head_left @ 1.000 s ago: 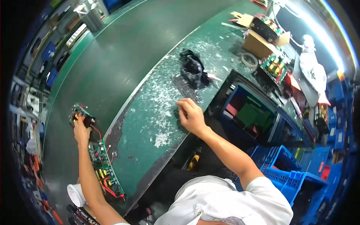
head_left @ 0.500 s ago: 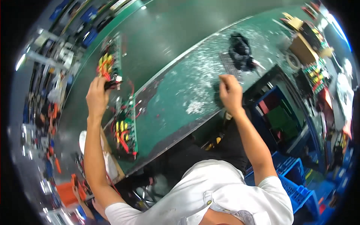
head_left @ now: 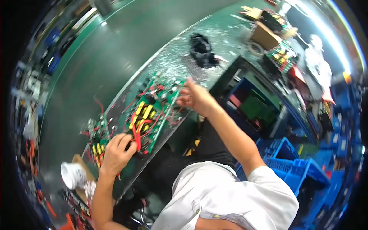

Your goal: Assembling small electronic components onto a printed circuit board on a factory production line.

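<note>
A green circuit board (head_left: pixel 163 100) with yellow-wrapped parts and thick red wires lies in front of me, slanting across the bench edge. At its near left corner my left hand (head_left: pixel 119 152) is closed on it beside the red wires; the exact grip is partly hidden. My right hand (head_left: pixel 194 97) is by the board's far right edge, fingers apart and slightly curled, holding nothing. Whether those fingertips touch the edge cannot be made out. A second circuit board (head_left: pixel 100 132) with similar yellow parts and red leads lies to the left, partly behind my left hand.
On the green bench (head_left: pixel 157 57) sit a black plastic bundle (head_left: pixel 202 50) and a dark grid-like piece (head_left: pixel 194 68). A black frame (head_left: pixel 264 99) stands to the right, above blue crates (head_left: pixel 295 168). At left are a white tub (head_left: pixel 73 175) and a cardboard box (head_left: pixel 81 161).
My left hand has brought the board from the far left toward me, in front of the other board. My right hand has opened from a loose fist and come to the board's edge. The view has shifted right.
</note>
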A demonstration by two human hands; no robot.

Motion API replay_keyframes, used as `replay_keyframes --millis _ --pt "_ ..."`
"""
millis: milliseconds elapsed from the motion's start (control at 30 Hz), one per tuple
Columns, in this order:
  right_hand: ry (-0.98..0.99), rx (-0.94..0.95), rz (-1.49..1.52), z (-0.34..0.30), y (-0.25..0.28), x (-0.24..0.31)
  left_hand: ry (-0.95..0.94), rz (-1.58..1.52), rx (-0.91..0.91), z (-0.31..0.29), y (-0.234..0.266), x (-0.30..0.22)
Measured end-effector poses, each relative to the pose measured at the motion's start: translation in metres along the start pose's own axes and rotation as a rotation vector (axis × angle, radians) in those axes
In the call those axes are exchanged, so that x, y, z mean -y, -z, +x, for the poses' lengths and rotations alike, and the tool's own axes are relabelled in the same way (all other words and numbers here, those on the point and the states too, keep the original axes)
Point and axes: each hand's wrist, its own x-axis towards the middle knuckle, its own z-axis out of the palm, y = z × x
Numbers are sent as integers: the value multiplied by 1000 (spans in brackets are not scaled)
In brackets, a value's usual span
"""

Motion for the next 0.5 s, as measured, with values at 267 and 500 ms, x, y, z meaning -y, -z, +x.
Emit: replay_keyframes --millis 267,500 --pt "9 114 -110 -9 6 1 3 -31 -4 -1 -31 -1" --pt "242 76 -321 -22 24 17 -6 47 -56 69 4 11"
